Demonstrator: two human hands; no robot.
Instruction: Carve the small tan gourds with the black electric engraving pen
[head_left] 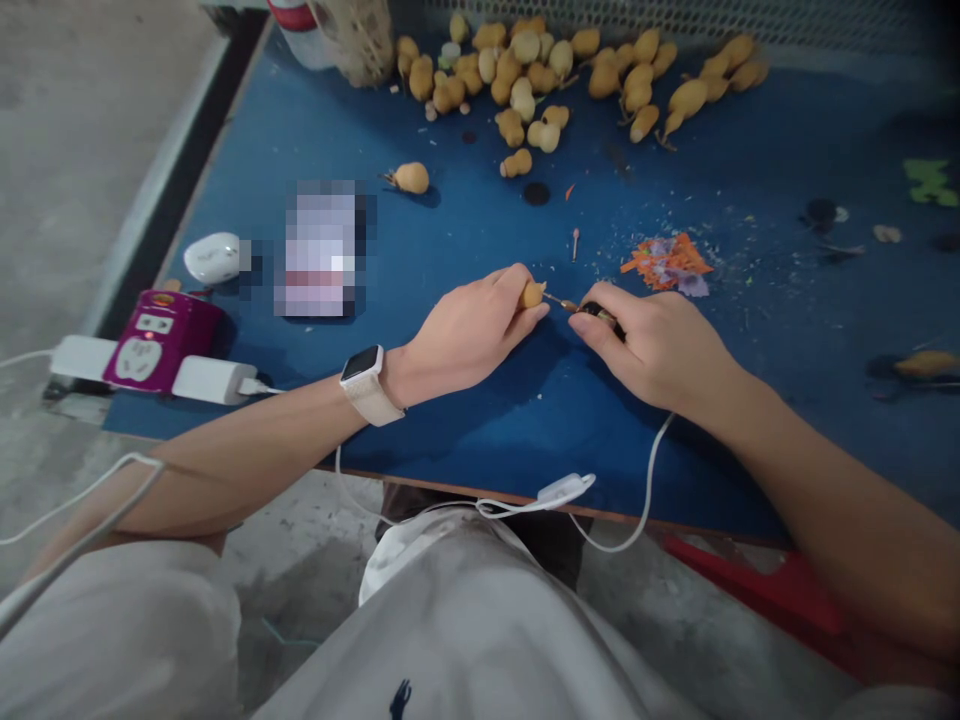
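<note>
My left hand [480,325], with a watch [370,378] on its wrist, is closed around a small yellow gourd [532,294], mostly hidden by the fingers. In my right hand [652,340] is a thin-tipped tool [598,312] with a dark handle and a brass-coloured front. Its tip points left and meets or nearly meets the gourd; I cannot tell which. A white cord [651,475] runs from under my right wrist to an inline switch [564,490] at the table edge. Just beyond my right hand lies a pile of orange and lilac scraps [670,262].
Several small gourds [506,75] lie along the back of the blue table [450,235]. One gourd [412,178] sits nearer, by a blurred phone [319,250]. At left are a white earbud case [216,258] and a purple power socket [161,340] with white plugs.
</note>
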